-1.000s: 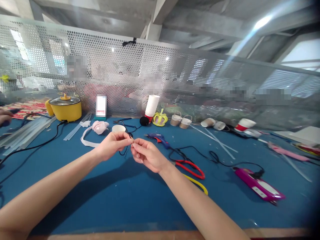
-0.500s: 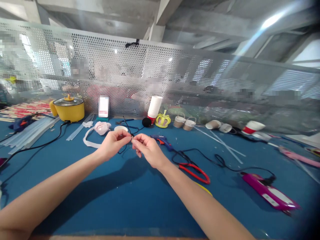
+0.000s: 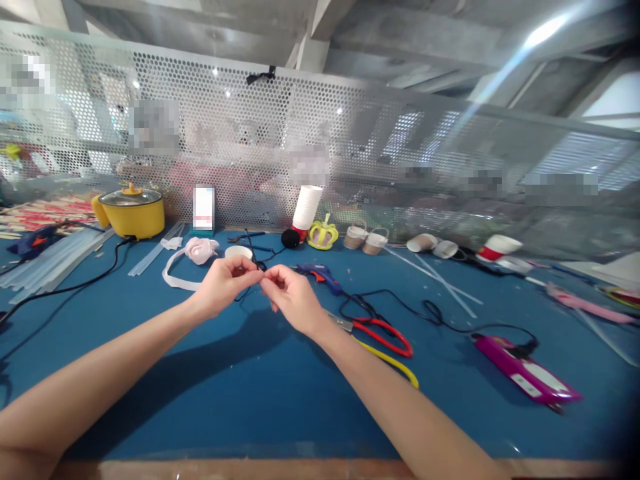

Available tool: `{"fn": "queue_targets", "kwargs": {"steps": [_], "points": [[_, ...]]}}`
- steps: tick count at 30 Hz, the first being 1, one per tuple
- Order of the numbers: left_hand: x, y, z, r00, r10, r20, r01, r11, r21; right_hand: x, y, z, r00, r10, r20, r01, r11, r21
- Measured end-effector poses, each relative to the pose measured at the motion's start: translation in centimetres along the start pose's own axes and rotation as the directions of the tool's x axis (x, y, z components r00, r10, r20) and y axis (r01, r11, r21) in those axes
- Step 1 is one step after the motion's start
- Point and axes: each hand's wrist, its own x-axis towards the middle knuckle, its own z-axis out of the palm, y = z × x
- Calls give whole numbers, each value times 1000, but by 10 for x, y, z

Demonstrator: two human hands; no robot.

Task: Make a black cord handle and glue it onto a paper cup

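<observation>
Over the middle of the blue table, my left hand [image 3: 227, 283] and my right hand [image 3: 295, 299] meet at the fingertips. Both are closed in a pinch. What lies between the fingers is too small and too covered to make out. Just behind them a thin black cord-like piece [image 3: 251, 245] shows; whether it runs into my fingers I cannot tell. A white roll or ring [image 3: 239, 253] sits behind my left hand. The blue glue gun [image 3: 327, 280] lies right of my right hand. Scissors with one red and one yellow handle [image 3: 385, 333] lie partly under my right forearm.
A pale pink fabric rose [image 3: 201, 250] with white ribbon, a yellow pot [image 3: 134, 217] and a phone [image 3: 203, 208] stand left. Behind are stacked paper cups [image 3: 307, 208], a yellow-green crown [image 3: 323, 235] and small baskets [image 3: 355, 237]. A purple power strip [image 3: 525, 372] lies right, near a perforated screen's [image 3: 215, 120] base.
The fingertips of both hands have drawn closer together, hiding the small piece between them. The view has shifted slightly, and more of the scissors shows beside my right forearm.
</observation>
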Motion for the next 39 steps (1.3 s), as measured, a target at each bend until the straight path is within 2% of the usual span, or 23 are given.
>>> {"fn": "queue_targets", "kwargs": {"steps": [2,5,8,12,16,20,28,35,37,39], "points": [[-1,3,-1,998,-2,64,6,998,-59,1,-2,-4,986,69,152,-100,974,203],[-2,8,-2,990,-24,138,43,990,-136,0,-6,-9,928,109,356,-272,851,450],[-3,9,-3,983,-39,179,74,979,-192,-2,-8,-10,904,114,413,-345,765,544],[-1,7,-3,981,-73,179,114,966,-233,-3,-8,-6,935,115,336,-298,768,567],[-1,6,0,988,-120,100,139,967,-213,-2,-6,-3,971,104,215,-200,844,498],[-2,5,-1,990,-127,68,137,975,-175,-1,-2,-2,989,71,126,-116,910,398],[-2,4,1,992,-126,27,128,988,-89,-2,-4,-3,999,-2,47,-5,988,152],[-2,6,3,991,-134,2,133,986,-102,-3,-3,1,998,-49,-48,46,997,-59],[-2,6,3,991,-131,-2,130,987,-97,-3,-3,2,996,-55,-65,49,995,-87],[-2,5,2,993,-121,10,121,989,-88,-3,-3,0,999,-27,-38,25,999,-47]]}}
